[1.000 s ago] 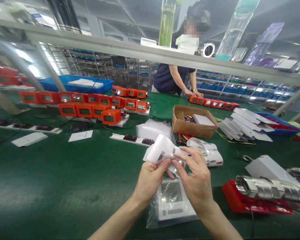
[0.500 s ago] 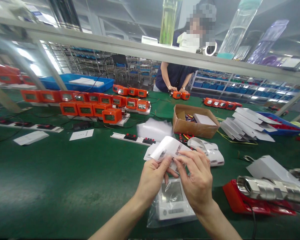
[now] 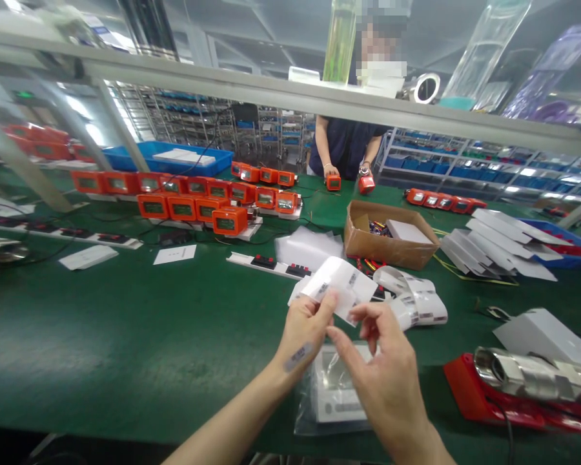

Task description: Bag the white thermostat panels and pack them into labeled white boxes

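My left hand (image 3: 304,330) pinches a white label sheet (image 3: 341,286) with small barcode stickers on it, held above the green table. A barcode sticker (image 3: 297,356) is stuck on the back of that hand. My right hand (image 3: 385,371) hovers just right of the sheet with thumb and forefinger drawn together; whether it holds a sticker I cannot make out. Under both hands lies a white device with a grey screen (image 3: 336,384) inside a clear plastic bag. A curled strip of labels (image 3: 411,298) lies just beyond the sheet.
Rows of orange devices (image 3: 193,200) stand at the back left. A cardboard box (image 3: 390,234) sits behind the labels, white cartons (image 3: 501,244) to the right. A red tray with metal fittings (image 3: 523,381) is at my right. A person (image 3: 346,145) across the table handles orange units.
My right hand has pulled back from the label sheet toward me. A barcode sticker now shows on the back of my left hand. The person opposite has picked up orange units.
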A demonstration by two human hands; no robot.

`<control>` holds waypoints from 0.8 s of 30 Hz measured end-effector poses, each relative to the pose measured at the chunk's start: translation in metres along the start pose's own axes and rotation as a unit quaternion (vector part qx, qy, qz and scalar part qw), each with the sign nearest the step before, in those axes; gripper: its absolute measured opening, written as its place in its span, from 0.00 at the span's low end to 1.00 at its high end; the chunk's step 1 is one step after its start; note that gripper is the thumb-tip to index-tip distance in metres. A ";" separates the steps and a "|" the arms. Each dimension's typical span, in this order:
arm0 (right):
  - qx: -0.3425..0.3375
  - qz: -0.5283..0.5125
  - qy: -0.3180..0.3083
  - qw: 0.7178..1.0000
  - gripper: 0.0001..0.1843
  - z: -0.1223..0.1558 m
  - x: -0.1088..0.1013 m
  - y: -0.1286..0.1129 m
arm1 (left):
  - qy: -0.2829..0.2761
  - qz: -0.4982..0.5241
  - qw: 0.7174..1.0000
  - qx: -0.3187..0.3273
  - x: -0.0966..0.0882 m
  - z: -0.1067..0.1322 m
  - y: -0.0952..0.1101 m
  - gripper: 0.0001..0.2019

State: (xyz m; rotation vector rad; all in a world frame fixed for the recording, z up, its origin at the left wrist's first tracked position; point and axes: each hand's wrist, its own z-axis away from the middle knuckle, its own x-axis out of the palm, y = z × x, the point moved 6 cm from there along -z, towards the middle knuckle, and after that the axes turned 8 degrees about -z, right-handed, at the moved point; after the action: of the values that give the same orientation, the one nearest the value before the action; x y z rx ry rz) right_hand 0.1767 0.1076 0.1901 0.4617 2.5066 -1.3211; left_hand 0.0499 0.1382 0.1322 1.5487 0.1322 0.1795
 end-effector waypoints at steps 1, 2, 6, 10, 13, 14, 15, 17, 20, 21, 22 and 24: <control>-0.015 0.016 0.029 0.999 0.12 -0.005 -0.009 0.003 | -0.001 0.003 1.000 0.004 -0.003 0.002 0.003 0.25; -0.017 0.020 0.047 0.999 0.11 -0.011 -0.017 0.008 | -0.003 0.008 1.000 0.008 -0.007 0.004 0.006 0.23; 0.101 -0.106 -0.020 0.989 0.10 -0.025 -0.021 0.037 | -0.067 0.065 0.996 -0.007 -0.006 0.008 0.010 0.15; 0.102 -0.150 -0.055 0.982 0.06 -0.022 -0.012 0.038 | -0.102 0.112 0.988 -0.021 0.003 0.011 0.009 0.19; 0.047 -0.122 -0.056 0.990 0.07 -0.019 -0.010 0.031 | -0.090 0.121 0.988 -0.015 0.003 0.013 0.008 0.20; 0.029 -0.109 -0.054 0.992 0.08 -0.019 -0.011 0.029 | -0.091 0.121 0.988 -0.018 0.003 0.014 0.007 0.21; 0.012 -0.098 -0.053 0.994 0.09 -0.019 -0.012 0.028 | -0.091 0.121 0.988 -0.021 0.003 0.015 0.006 0.21; -0.015 -0.083 -0.060 0.995 0.09 -0.020 -0.012 0.027 | -0.086 0.127 0.988 -0.025 0.002 0.015 0.006 0.21; -0.042 -0.071 -0.063 0.995 0.09 -0.021 -0.013 0.024 | -0.072 0.141 0.987 -0.028 0.001 0.015 0.006 0.23; -0.051 -0.068 -0.061 0.995 0.10 -0.021 -0.014 0.022 | -0.071 0.140 0.987 -0.031 0.001 0.015 0.006 0.23; -0.059 -0.065 -0.059 0.994 0.10 -0.021 -0.014 0.020 | -0.072 0.135 0.988 -0.032 0.001 0.015 0.006 0.22; -0.070 -0.062 -0.060 0.994 0.08 -0.021 -0.015 0.016 | -0.080 0.120 0.989 -0.029 0.001 0.016 0.006 0.18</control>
State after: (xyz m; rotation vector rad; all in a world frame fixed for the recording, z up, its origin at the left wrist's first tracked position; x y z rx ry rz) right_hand 0.1949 0.1316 0.1952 0.1927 2.5396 -1.1667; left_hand 0.0540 0.1233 0.1383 1.5119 -0.1843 0.2455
